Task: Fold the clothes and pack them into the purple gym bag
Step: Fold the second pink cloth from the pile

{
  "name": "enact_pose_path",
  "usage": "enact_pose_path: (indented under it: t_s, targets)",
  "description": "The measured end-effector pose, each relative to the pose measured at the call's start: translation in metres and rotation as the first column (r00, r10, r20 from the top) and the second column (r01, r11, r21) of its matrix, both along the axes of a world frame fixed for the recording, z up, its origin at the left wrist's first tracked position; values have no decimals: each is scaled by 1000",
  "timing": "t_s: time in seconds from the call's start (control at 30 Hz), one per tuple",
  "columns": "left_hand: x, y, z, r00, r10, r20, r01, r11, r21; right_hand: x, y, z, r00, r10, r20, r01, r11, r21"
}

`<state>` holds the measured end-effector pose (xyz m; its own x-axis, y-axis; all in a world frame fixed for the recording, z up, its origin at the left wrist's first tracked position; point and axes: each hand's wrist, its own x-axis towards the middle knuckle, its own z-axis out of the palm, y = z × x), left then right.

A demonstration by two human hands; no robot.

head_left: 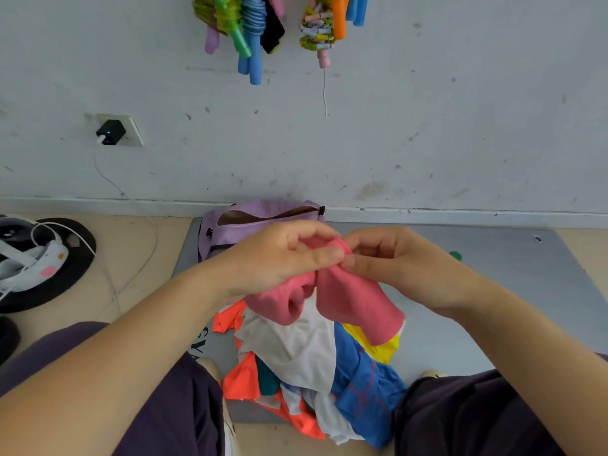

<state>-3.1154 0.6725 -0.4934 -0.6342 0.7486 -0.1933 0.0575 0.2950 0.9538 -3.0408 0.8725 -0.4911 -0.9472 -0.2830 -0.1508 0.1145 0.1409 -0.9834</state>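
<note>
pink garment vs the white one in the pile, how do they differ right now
The pink garment is lifted, pinched at its top edge by the left hand and right hand; the white garment lies untouched in the pile on the grey mat. The pink one hangs draped; the white one lies spread over other clothes. Both are unfolded and outside the purple bag.

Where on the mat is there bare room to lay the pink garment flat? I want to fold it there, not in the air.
Bare grey mat lies right of the clothes pile, past the right hand, up to the wall. A narrow strip runs left of the pile. The middle is crowded: the pile, and the purple gym bag behind the left hand, both hands holding the pink garment.
</note>
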Motion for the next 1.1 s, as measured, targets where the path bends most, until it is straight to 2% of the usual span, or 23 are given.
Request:
enact_pose_path:
  t_s: [0.13, 0.2, 0.3, 0.4, 0.5, 0.73, 0.83, 0.93, 1.0, 1.1]
  targets:
    - [-6, 0, -3, 967, 215, -140, -222, 974, -41, -2, 2, 1, 997, -78, -2, 78, 994, 80]
    - [-13, -2, -4, 936, 323, -141, -327, 945, -8, -4, 5, 1, 990, -140, -31, 144, 976, 165]
    - [-21, -7, -7, 922, 371, -112, -369, 929, 36, -5, 7, 2, 976, -208, -64, 217, 954, 209]
    - [-19, -7, -8, 930, 343, -130, -342, 939, 32, -5, 7, 4, 952, -301, -61, 306, 940, 147]
    - [-17, -5, -8, 936, 313, -163, -307, 950, 62, -5, 6, 2, 946, -317, -64, 324, 932, 161]
    - [-6, -2, 1, 997, 78, 6, -77, 971, 228, -3, 3, 3, 995, -93, 31, 93, 996, 6]
    - [-7, -2, 2, 996, 85, 15, -86, 974, 207, -3, 4, 2, 997, -50, 50, 50, 999, 13]
    - [-10, -4, 1, 995, 95, 25, -97, 989, 110, -4, 5, 1, 996, -81, 48, 79, 996, 49]
    - [-10, -4, -1, 997, 62, 50, -64, 997, 39, -3, 4, 0, 996, -81, 47, 78, 995, 66]
    - [-6, -3, -4, 996, 16, 87, -17, 1000, 16, -3, 2, -1, 997, -59, 41, 56, 996, 73]
